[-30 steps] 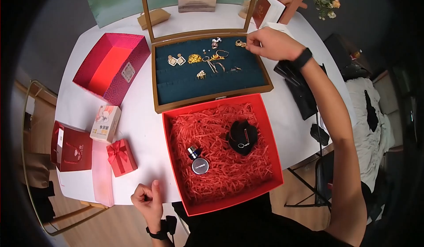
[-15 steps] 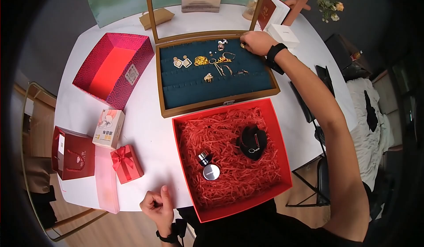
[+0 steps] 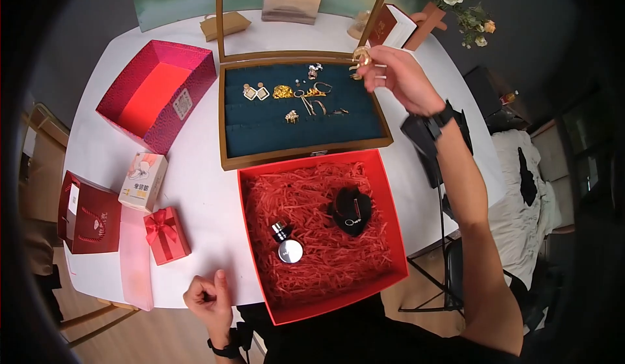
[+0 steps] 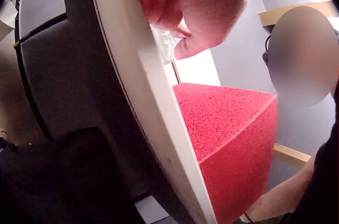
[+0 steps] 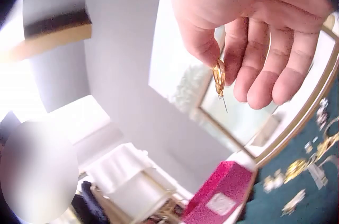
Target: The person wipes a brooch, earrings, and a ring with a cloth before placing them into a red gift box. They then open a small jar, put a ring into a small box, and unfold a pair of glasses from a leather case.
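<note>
My right hand (image 3: 402, 77) is raised over the far right corner of the jewelry case (image 3: 224, 149), palm turned up. Its thumb and forefinger pinch a gold earring (image 5: 219, 78), whose thin post points down in the right wrist view. The case's teal lining (image 3: 254, 133) carries square drop earrings (image 3: 256, 92), a gold clump of jewelry (image 3: 283, 92), a silvery brooch-like piece (image 3: 315, 71) and several other small pieces. My left hand (image 3: 211, 297) rests at the table's front edge, fingers loosely curled, thumb raised, holding nothing.
A red box (image 3: 397, 247) of shredded paper holds a small bottle (image 3: 280, 232), a round silver lid (image 3: 290, 251) and a black pouch-like item (image 3: 352, 211). Left stand a magenta box (image 3: 195, 113), a white carton (image 3: 143, 182) and a ribboned gift box (image 3: 167, 235). The case's framed lid (image 3: 220, 19) stands upright.
My right hand reached into the case's far right corner, then lifted and turned palm up with the gold earring pinched in it. My left hand keeps its pose at the table edge.
</note>
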A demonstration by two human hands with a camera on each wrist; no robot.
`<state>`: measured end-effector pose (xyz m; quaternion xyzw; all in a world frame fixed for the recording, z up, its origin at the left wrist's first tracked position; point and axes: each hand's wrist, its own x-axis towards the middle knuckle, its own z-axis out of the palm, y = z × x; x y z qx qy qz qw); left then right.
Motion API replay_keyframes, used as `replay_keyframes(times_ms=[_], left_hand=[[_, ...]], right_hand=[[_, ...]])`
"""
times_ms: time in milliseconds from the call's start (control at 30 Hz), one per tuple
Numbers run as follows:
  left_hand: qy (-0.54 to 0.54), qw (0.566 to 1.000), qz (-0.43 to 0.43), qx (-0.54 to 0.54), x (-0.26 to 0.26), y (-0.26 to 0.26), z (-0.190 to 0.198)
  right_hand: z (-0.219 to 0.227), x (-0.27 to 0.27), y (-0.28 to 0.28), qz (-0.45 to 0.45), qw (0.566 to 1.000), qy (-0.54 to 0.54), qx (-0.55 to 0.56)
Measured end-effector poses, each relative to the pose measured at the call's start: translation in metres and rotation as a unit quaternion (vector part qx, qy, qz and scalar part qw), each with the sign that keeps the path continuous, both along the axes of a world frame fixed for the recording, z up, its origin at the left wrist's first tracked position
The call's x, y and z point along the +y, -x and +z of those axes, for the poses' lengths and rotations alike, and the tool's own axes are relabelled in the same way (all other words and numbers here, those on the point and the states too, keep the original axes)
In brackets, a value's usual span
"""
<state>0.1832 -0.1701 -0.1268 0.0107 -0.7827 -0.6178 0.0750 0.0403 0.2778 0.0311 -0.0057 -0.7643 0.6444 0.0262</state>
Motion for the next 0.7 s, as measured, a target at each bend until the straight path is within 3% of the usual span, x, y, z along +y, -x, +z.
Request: replay_keyframes(times_ms=[67, 133, 200, 333, 400, 467, 533, 567, 633, 700], left_hand=[[-0.006, 1.000, -0.018, -0.011, -0.004, 0.005, 0.003], [-0.016, 0.999, -0.028, -0.018, -0.004, 0.013, 0.017], [-0.062, 0.993, -0.081, -0.065, -0.003, 0.022, 0.039], [-0.061, 0.973, -0.218, -0.042, 0.009, 0.039, 0.092], [-0.125, 0.950, -0.278, -0.067, 0.022, 0.047, 0.112], [-0.208, 0.914, -0.326, -0.120, 0.043, 0.048, 0.132], [-0.223, 0.888, -0.383, -0.126, 0.062, 0.049, 0.143], [-0.225, 0.889, -0.379, -0.125, 0.071, 0.047, 0.144], [-0.226, 0.888, -0.390, -0.088, 0.084, 0.043, 0.142], [-0.228, 0.887, -0.393, -0.084, 0.089, 0.042, 0.142]], right_hand=[[0.007, -0.019, -0.027, 0.070, 0.995, 0.067, -0.008], [0.012, -0.047, -0.054, 0.095, 0.994, 0.055, -0.018], [0.021, -0.070, -0.074, 0.149, 0.987, 0.041, -0.038], [0.014, -0.098, -0.094, 0.224, 0.971, 0.082, 0.027], [0.023, -0.111, -0.099, 0.223, 0.945, -0.127, 0.202], [0.028, -0.126, -0.111, 0.168, 0.871, -0.309, 0.342], [0.025, -0.130, -0.119, 0.158, 0.755, -0.436, 0.464], [0.025, -0.133, -0.124, 0.163, 0.754, -0.434, 0.465], [0.025, -0.141, -0.132, 0.140, 0.697, -0.498, 0.495], [0.021, -0.140, -0.134, 0.145, 0.711, -0.486, 0.488]])
